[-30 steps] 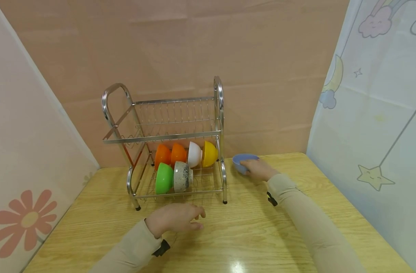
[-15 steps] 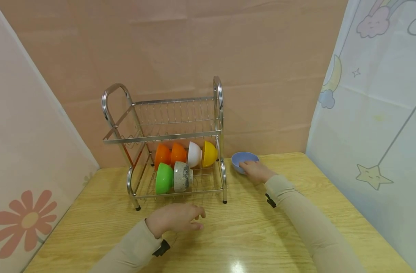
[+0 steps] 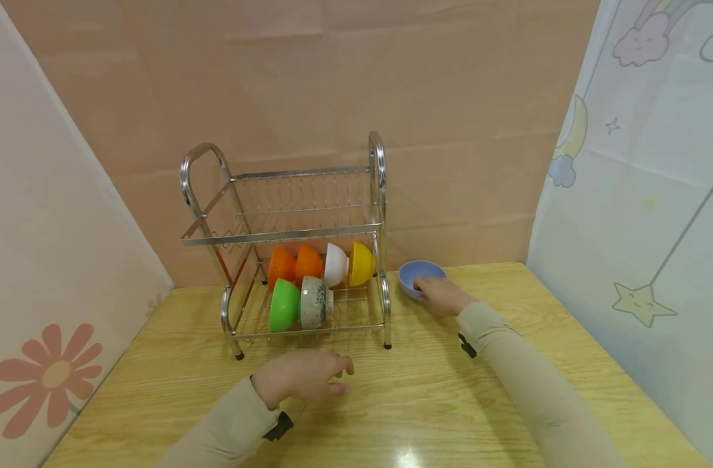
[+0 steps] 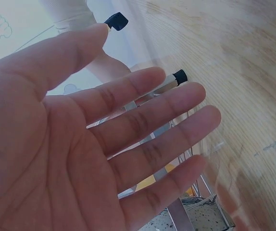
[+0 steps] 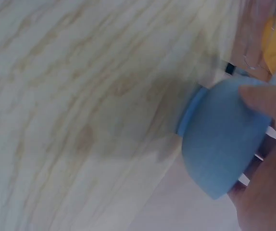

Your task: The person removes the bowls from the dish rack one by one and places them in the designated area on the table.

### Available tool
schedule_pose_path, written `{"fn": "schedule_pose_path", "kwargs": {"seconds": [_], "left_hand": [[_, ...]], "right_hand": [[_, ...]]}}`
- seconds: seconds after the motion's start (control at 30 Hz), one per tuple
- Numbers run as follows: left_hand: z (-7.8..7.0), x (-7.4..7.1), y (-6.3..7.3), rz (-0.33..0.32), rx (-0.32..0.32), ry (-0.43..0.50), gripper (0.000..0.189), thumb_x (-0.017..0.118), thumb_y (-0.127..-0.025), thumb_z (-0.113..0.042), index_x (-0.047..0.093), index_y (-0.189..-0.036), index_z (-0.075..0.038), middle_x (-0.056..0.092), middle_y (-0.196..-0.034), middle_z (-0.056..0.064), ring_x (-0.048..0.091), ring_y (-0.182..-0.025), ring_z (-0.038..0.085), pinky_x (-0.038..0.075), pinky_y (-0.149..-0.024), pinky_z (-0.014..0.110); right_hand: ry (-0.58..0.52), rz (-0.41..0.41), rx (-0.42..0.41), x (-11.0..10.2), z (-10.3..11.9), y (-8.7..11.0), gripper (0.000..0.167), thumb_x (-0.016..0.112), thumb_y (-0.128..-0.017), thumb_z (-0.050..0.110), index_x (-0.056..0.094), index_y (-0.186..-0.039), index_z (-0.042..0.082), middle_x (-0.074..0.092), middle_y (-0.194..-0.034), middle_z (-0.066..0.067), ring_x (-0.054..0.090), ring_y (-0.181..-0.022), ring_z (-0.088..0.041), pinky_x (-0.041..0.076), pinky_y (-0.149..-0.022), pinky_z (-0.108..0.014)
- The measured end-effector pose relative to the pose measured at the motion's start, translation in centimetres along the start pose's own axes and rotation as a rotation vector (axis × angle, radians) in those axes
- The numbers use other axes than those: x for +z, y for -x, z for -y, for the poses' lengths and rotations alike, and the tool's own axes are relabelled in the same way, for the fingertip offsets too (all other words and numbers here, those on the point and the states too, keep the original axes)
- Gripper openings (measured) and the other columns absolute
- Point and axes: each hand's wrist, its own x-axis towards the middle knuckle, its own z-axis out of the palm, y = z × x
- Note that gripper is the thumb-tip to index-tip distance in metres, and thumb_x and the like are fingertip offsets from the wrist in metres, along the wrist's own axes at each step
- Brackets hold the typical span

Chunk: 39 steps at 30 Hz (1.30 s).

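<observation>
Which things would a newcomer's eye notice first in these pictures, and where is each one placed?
Probably the vivid orange bowls and green bowl, tipped on their sides on the lower tier of the shiny metal rack, left of centre in the head view. Next might come the blue bowl to the right of the rack, gripped by the right hand.

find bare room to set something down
Bare: the pale wooden tabletop between the left hand and beige right sleeve; the silver wire rack's upper tier. Crowded: the back of its lower tier, with orange, white and yellow bowls, and where the right hand grips the blue bowl.
</observation>
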Motion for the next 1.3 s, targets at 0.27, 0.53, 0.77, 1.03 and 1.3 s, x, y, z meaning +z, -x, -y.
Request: {"fn": "schedule_pose_path", "kwargs": {"seconds": [0.27, 0.53, 0.77, 1.03, 1.3], "left_hand": [[-0.1, -0.2, 0.2, 0.014, -0.019, 0.013, 0.033, 0.062, -0.094, -0.038, 0.062, -0.120, -0.018, 0.067, -0.105, -0.003, 0.061, -0.090, 0.007, 0.052, -0.077, 0.029], [0.2, 0.0, 0.1, 0.010, -0.022, 0.040, 0.036, 0.061, -0.094, -0.040, 0.061, -0.123, -0.018, 0.067, -0.108, -0.002, 0.063, -0.094, 0.008, 0.053, -0.080, 0.030], [0.3, 0.1, -0.1, 0.005, -0.019, 0.043, 0.035, 0.061, -0.095, -0.040, 0.061, -0.123, -0.018, 0.067, -0.108, -0.003, 0.063, -0.094, 0.009, 0.053, -0.080, 0.030], [0.3, 0.2, -0.1, -0.005, -0.010, 0.021, 0.034, 0.061, -0.095, -0.040, 0.062, -0.121, -0.018, 0.067, -0.104, -0.004, 0.062, -0.091, 0.007, 0.053, -0.077, 0.029], [0.3, 0.2, 0.0, 0.003, -0.023, 0.037, 0.035, 0.061, -0.095, -0.040, 0.061, -0.122, -0.019, 0.067, -0.106, -0.002, 0.063, -0.092, 0.009, 0.053, -0.078, 0.030]], "right_hand": [[-0.121, -0.145, 0.017, -2.6, 0.6, 0.8, 0.039, 0.067, -0.090, 0.015, 0.053, -0.122, -0.001, 0.060, -0.120, -0.018, 0.058, -0.112, -0.035, 0.047, -0.095, -0.048], [-0.111, -0.139, -0.058, -5.4, 3.4, 3.0, 0.018, 0.069, -0.089, 0.016, 0.062, -0.104, 0.008, 0.067, -0.104, -0.004, 0.065, -0.097, -0.023, 0.053, -0.085, -0.040], [-0.128, 0.033, -0.187, -5.1, 6.5, 5.6, 0.005, 0.063, -0.093, 0.017, 0.062, -0.098, 0.017, 0.066, -0.091, 0.008, 0.064, -0.082, -0.007, 0.053, -0.072, -0.029], [-0.178, 0.322, -0.098, -4.6, 9.3, 6.4, 0.011, 0.063, -0.094, 0.023, 0.062, -0.102, 0.015, 0.063, -0.087, 0.009, 0.058, -0.078, -0.006, 0.050, -0.071, -0.029], [-0.185, 0.383, -0.076, -4.6, 9.9, 6.6, 0.013, 0.063, -0.094, 0.024, 0.063, -0.103, 0.015, 0.063, -0.089, 0.007, 0.058, -0.079, -0.006, 0.050, -0.072, -0.029]]}}
